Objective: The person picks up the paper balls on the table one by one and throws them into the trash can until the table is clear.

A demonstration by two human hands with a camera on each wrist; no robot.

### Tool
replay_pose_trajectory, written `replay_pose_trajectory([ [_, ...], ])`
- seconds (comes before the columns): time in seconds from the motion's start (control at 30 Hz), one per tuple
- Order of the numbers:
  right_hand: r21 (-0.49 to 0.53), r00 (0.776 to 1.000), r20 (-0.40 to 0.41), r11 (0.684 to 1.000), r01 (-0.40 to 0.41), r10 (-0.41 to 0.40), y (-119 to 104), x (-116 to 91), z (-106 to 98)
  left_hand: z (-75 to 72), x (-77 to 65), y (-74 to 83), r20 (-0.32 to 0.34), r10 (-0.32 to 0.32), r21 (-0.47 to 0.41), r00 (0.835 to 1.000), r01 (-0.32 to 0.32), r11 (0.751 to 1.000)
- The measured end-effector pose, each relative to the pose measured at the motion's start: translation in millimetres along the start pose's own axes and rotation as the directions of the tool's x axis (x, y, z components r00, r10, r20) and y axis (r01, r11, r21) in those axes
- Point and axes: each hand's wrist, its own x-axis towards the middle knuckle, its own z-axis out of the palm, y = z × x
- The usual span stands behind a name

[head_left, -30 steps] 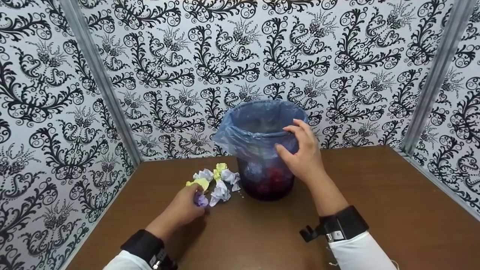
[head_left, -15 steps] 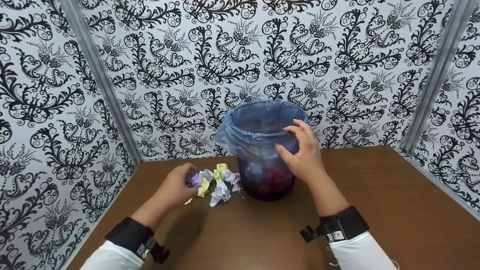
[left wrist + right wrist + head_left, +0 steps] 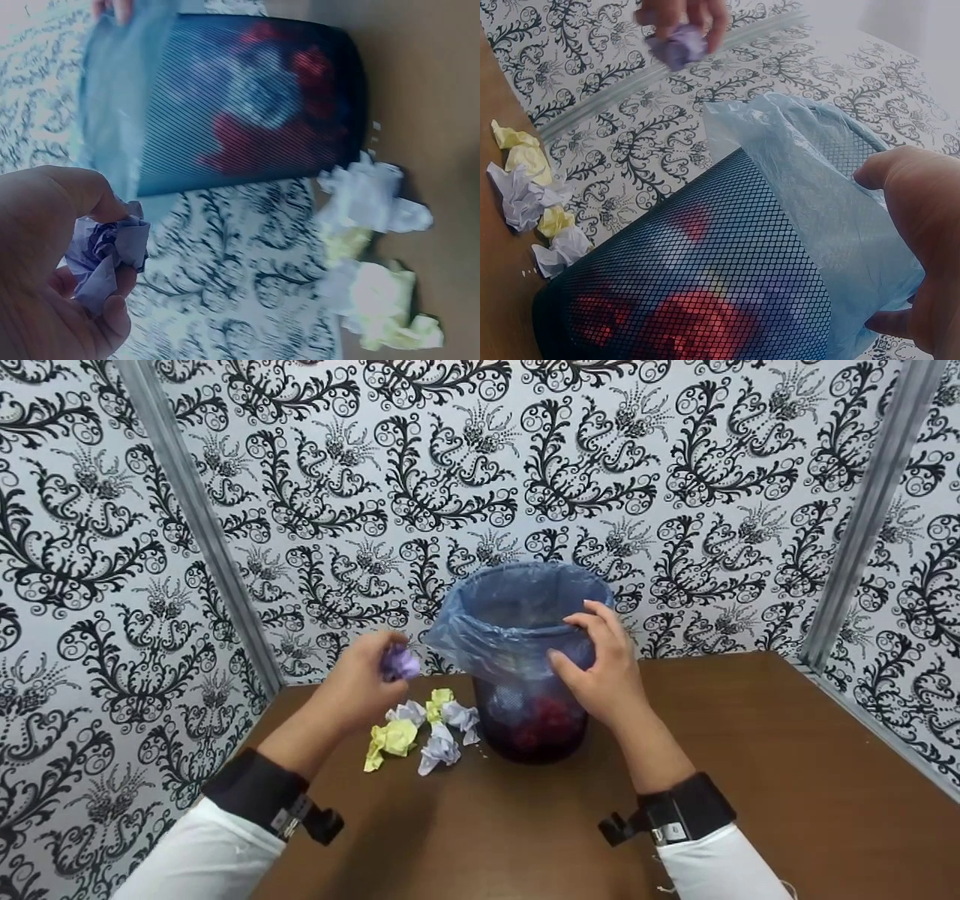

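Observation:
My left hand (image 3: 352, 682) pinches a crumpled purple paper ball (image 3: 400, 664) in the air, above the loose paper and left of the bin. In the left wrist view, thumb and fingers curl round that purple ball (image 3: 109, 255). A dark mesh wastebasket (image 3: 529, 727) stands upright on the table, lined with a blue plastic bag (image 3: 495, 649) folded over its rim. Red and pale crumpled paper (image 3: 697, 322) shows through the mesh. My right hand (image 3: 607, 667) grips the bagged rim at its near right side, fingers and thumb bent against it.
Several crumpled papers lie left of the wastebasket, among them a yellow one (image 3: 394, 737) and a white one (image 3: 439, 750). Tiny white scraps lie by the basket's base. Patterned walls (image 3: 465, 472) enclose the brown table (image 3: 750, 757) at the back and sides.
My left hand has lifted the purple paper ball up from among the loose papers, first leftward, then up and toward the bin's height. My right hand has stayed on the rim.

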Motion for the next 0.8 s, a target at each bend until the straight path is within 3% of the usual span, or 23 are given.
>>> replay_pose_trajectory([
  [0.3,0.001,1.000,0.005,1.000,-0.010,0.010,-1.1,0.7,-1.3,-17.5,24.8,51.7,-0.109,0.143,-0.007,0.984,-0.144,0.989],
  [0.53,0.009,1.000,0.004,1.000,-0.009,0.009,-0.4,0.6,-0.9,-14.8,44.9,81.2,-0.152,0.166,-0.033,0.974,-0.173,0.984],
  [0.8,0.003,1.000,-0.014,1.000,0.027,-0.027,0.6,0.1,0.8,1.8,68.2,98.2,-0.193,0.149,-0.122,0.970,-0.174,0.977],
])
